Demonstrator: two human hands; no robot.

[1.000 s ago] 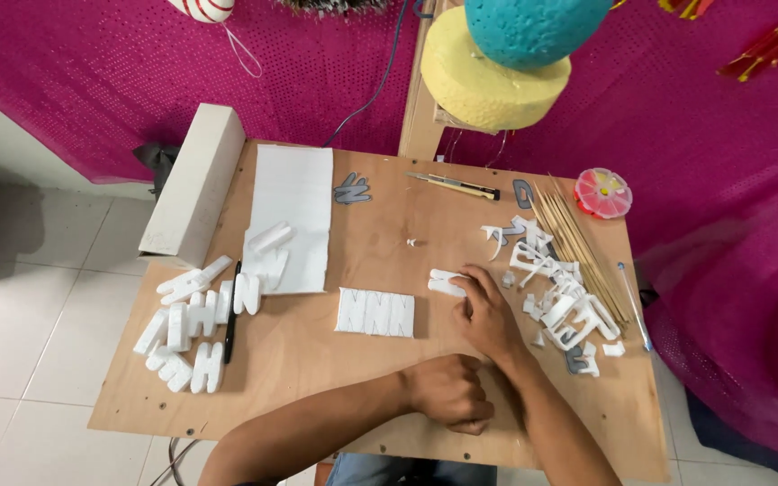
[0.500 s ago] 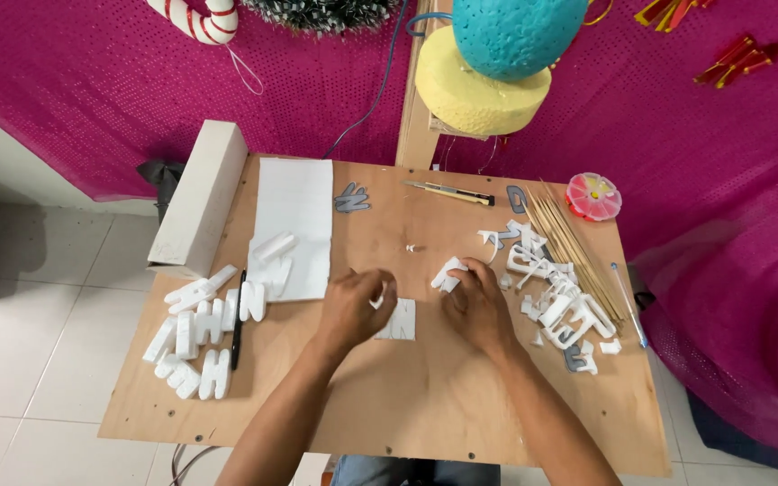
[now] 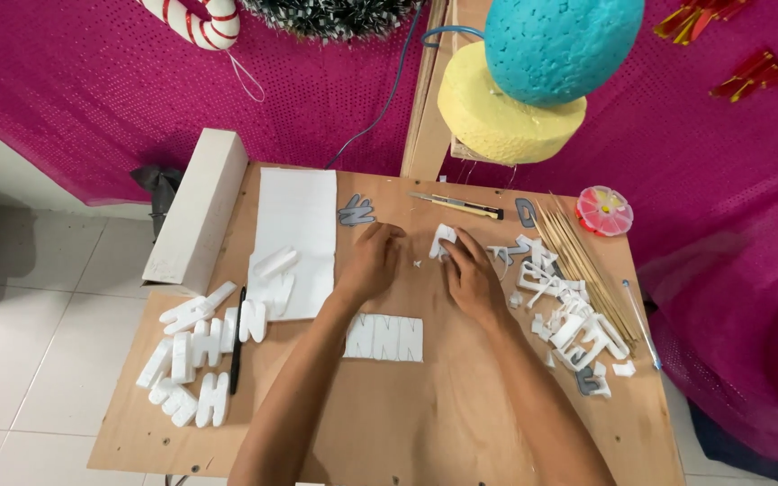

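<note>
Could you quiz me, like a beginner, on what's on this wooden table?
1. True or false: the right hand is touching a small white foam piece.
2. What lies at the table's right side, beside the foam scraps? A) wooden sticks B) spoons C) pencils
3. What colour is the foam ball hanging above the yellow foam disc?

Key: 1 true; 2 A, the wooden sticks; 3 blue.

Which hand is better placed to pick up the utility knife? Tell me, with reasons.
Right, probably. The right hand lies just below the utility knife, though it already holds a white foam piece. The left hand looks empty but sits farther left, by the grey letter.
</note>
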